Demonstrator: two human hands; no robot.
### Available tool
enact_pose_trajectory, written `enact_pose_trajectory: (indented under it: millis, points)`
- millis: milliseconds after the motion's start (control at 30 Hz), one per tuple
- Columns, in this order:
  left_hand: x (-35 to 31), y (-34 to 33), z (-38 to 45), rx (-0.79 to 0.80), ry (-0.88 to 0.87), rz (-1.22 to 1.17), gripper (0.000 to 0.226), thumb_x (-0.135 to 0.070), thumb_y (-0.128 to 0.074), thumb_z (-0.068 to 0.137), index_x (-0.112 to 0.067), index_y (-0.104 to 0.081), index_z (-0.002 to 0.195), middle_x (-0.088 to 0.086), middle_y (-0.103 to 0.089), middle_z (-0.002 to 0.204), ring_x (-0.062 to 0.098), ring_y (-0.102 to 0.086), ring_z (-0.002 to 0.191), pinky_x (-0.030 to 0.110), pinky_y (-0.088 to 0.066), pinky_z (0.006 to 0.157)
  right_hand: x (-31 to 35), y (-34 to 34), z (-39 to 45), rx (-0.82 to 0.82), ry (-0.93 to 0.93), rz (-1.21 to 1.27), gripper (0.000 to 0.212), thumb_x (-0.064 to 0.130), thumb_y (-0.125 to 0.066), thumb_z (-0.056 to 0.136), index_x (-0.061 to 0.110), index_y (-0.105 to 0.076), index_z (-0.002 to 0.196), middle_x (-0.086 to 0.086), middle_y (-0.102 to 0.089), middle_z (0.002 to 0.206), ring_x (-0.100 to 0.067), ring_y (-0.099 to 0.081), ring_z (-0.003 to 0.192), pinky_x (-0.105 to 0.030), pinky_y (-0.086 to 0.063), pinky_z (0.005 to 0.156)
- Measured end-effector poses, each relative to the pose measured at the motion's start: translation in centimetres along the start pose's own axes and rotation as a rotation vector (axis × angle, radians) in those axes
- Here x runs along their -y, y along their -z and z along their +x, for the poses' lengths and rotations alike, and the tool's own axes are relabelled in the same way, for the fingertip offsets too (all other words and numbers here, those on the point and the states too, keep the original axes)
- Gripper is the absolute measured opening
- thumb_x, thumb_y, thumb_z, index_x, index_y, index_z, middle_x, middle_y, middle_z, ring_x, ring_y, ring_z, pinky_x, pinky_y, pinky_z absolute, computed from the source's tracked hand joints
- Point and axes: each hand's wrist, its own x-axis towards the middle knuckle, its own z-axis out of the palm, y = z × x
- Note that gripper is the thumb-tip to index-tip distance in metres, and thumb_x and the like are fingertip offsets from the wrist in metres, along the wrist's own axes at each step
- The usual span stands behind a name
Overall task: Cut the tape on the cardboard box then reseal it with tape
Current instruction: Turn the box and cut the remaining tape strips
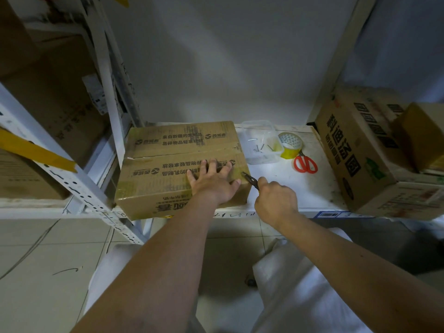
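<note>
Right hand [276, 200] grips a small dark blade tool [249, 180], tip at the right end of the brown cardboard box [168, 188]; its taped seam runs leftward; left hand [212, 181] presses flat, fingers spread, on the lid

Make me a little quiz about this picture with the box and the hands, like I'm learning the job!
1. True or false: the left hand lies flat on top of the cardboard box.
2. Which thing lies nearest the red scissors? A) the roll of tape B) the yellow strip on the shelf frame C) the floor tiles
3. Fill in: the right hand grips a dark tool whose tip sits at the box's ______ edge.

Key
1. True; its fingers are spread out on the lid.
2. A; the roll sits just behind the handles.
3. Right, close to the taped seam.
</note>
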Motion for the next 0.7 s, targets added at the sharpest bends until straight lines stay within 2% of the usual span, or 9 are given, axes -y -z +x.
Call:
enact_pose_trajectory:
  millis: [67, 167, 233, 267, 367, 433, 533, 633, 700]
  points:
    - [0.0, 0.0, 0.0, 0.002, -0.001, 0.000, 0.064, -0.064, -0.029, 0.093, -0.044, -0.009, 0.149, -0.005, 0.010, 0.161, 0.025, 0.016, 0.147, 0.062, 0.007, 0.114, 0.0, -0.2, 0.1, -0.025, 0.010, -0.013, 0.023, 0.018, -0.044, 0.091, 0.015, -0.047, 0.114, -0.006, -0.060, 0.090, -0.024, -0.056, 0.072, -0.029, -0.040, 0.061]
    - [0.0, 0.0, 0.1, 0.001, 0.001, 0.004, 0.064, -0.064, -0.028, 0.093, -0.044, -0.009, 0.150, -0.005, 0.010, 0.161, 0.025, 0.015, 0.147, 0.062, 0.007, 0.114, 0.2, -0.4, 0.2, 0.043, -0.020, 0.088, 0.021, 0.018, -0.045, 0.091, 0.013, -0.047, 0.111, -0.008, -0.063, 0.093, -0.025, -0.050, 0.070, -0.030, -0.039, 0.063]
    - [0.0, 0.0, 0.1, 0.005, -0.001, 0.007, 0.064, -0.064, -0.028, 0.093, -0.043, -0.008, 0.150, -0.005, 0.010, 0.161, 0.025, 0.015, 0.147, 0.062, 0.007, 0.114, 0.4, -0.3, 0.0, 0.072, -0.040, 0.176, 0.021, 0.020, -0.045, 0.092, 0.012, -0.047, 0.111, -0.008, -0.064, 0.093, -0.026, -0.053, 0.073, -0.030, -0.039, 0.064]
    - [0.0, 0.0, 0.0, 0.006, -0.004, 0.008, 0.064, -0.064, -0.028, 0.093, -0.043, -0.008, 0.150, -0.005, 0.010, 0.161, 0.025, 0.015, 0.147, 0.062, 0.007, 0.114, 0.6, -0.1, 0.0, 0.043, -0.044, 0.213, 0.020, 0.021, -0.046, 0.092, 0.012, -0.047, 0.111, -0.009, -0.063, 0.092, -0.028, -0.056, 0.075, -0.030, -0.039, 0.064]
    - [0.0, -0.1, 0.1, -0.002, 0.006, 0.007, 0.062, -0.062, -0.030, 0.093, -0.044, -0.010, 0.149, -0.005, 0.008, 0.161, 0.024, 0.014, 0.148, 0.062, 0.007, 0.114, 2.0, 2.5, 2.0, -0.182, -0.011, 0.232, 0.020, 0.021, -0.048, 0.089, 0.011, -0.049, 0.107, -0.013, -0.064, 0.093, -0.035, -0.062, 0.087, -0.033, -0.037, 0.064]
    - [0.0, 0.0, 0.2, 0.018, 0.015, 0.004, 0.063, -0.062, -0.031, 0.092, -0.044, -0.010, 0.149, -0.007, 0.009, 0.161, 0.023, 0.014, 0.148, 0.062, 0.008, 0.114, 3.1, 5.0, 3.9, -0.218, 0.025, 0.215, 0.023, 0.018, -0.047, 0.087, 0.011, -0.049, 0.109, -0.015, -0.064, 0.098, -0.036, -0.061, 0.091, -0.034, -0.036, 0.066]
    - [0.0, 0.0, 0.3, 0.018, 0.016, 0.001, 0.064, -0.064, -0.030, 0.092, -0.044, -0.010, 0.149, -0.007, 0.008, 0.161, 0.023, 0.014, 0.148, 0.062, 0.008, 0.114, 2.8, 6.1, 5.0, -0.088, 0.035, 0.130, 0.031, 0.023, -0.047, 0.088, 0.012, -0.047, 0.117, -0.015, -0.061, 0.108, -0.036, -0.059, 0.099, -0.035, -0.039, 0.070]
    - [0.1, 0.0, 0.3, 0.010, 0.000, -0.011, 0.063, -0.063, -0.030, 0.092, -0.044, -0.011, 0.149, -0.005, 0.007, 0.161, 0.024, 0.014, 0.148, 0.062, 0.008, 0.113, 1.0, 4.3, 3.2, 0.111, 0.020, -0.057, 0.038, 0.028, -0.046, 0.089, 0.016, -0.043, 0.125, -0.014, -0.053, 0.119, -0.035, -0.050, 0.110, -0.042, -0.043, 0.084]
    - [0.0, 0.1, 0.2, 0.004, -0.006, -0.003, 0.064, -0.064, -0.029, 0.092, -0.043, -0.010, 0.149, -0.004, 0.008, 0.161, 0.025, 0.015, 0.148, 0.063, 0.008, 0.113, 0.1, 3.2, 2.0, 0.153, 0.015, -0.156, 0.037, 0.026, -0.043, 0.089, 0.018, -0.043, 0.125, -0.012, -0.051, 0.117, -0.032, -0.047, 0.111, -0.040, -0.040, 0.083]
